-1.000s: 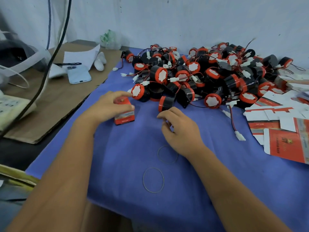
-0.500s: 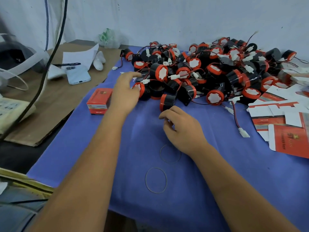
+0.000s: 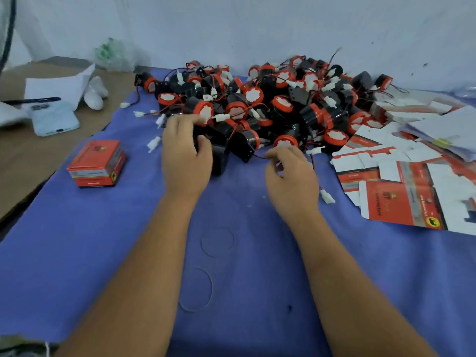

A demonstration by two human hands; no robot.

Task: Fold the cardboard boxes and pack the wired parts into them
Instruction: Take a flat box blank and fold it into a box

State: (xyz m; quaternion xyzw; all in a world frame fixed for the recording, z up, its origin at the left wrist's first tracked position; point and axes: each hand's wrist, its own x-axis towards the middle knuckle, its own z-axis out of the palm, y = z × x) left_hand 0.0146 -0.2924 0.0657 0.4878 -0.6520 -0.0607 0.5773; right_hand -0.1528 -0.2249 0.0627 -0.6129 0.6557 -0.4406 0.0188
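In the head view, a heap of black-and-orange wired parts (image 3: 270,106) is seen across the upper centre of the frame, on a blue cloth (image 3: 103,253) that covers the table. The left hand (image 3: 185,153) is placed at the near edge of the heap, left of centre, with fingers and thumb curled round one black part (image 3: 219,153). The right hand (image 3: 291,176) is positioned just right of centre, fingers curled; a thin wire (image 3: 258,157) appears to be pinched at the fingertips, though the contact is not clearly resolved. A closed orange cardboard box (image 3: 98,163) stands at centre left, well apart from both hands. Flat unfolded box blanks (image 3: 412,186) are stacked at the right edge. Two rubber bands (image 3: 217,242) lie on the cloth between the forearms. A phone (image 3: 55,119) and paper (image 3: 59,86) are located at upper left.
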